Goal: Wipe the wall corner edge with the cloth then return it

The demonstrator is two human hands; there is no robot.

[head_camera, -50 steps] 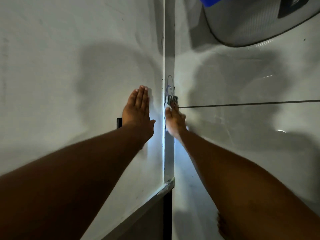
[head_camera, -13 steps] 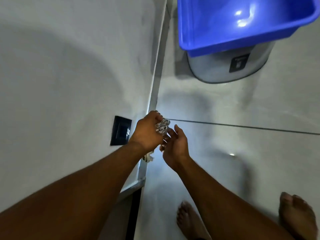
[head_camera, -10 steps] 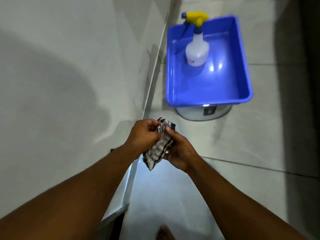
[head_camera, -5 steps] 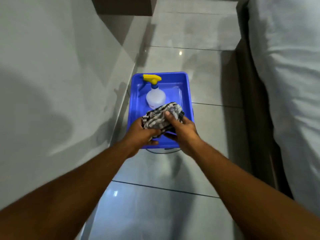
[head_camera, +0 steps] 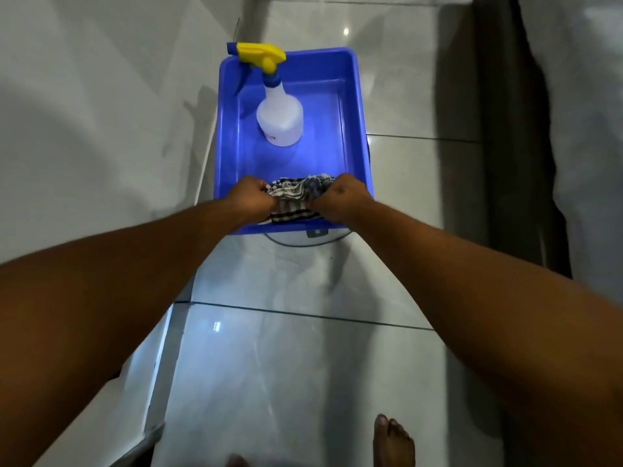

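Observation:
A black-and-white checked cloth [head_camera: 294,199] is bunched at the near end of a blue plastic tub [head_camera: 350,106]. My left hand [head_camera: 251,198] grips its left side and my right hand [head_camera: 340,200] grips its right side, both closed on the fabric over the tub's near rim. The white wall [head_camera: 87,123] fills the left side, and its corner edge [head_camera: 161,362] runs down at lower left.
A white spray bottle [head_camera: 279,119] with a yellow trigger stands at the tub's far end. The tub rests on a round grey device [head_camera: 308,235] on the glossy tiled floor. A bed with white bedding [head_camera: 580,129] lines the right. My bare foot [head_camera: 392,439] shows below.
My hands left the wall corner, turned to the tub with the cloth, and have lowered it from above the tub down to its near end.

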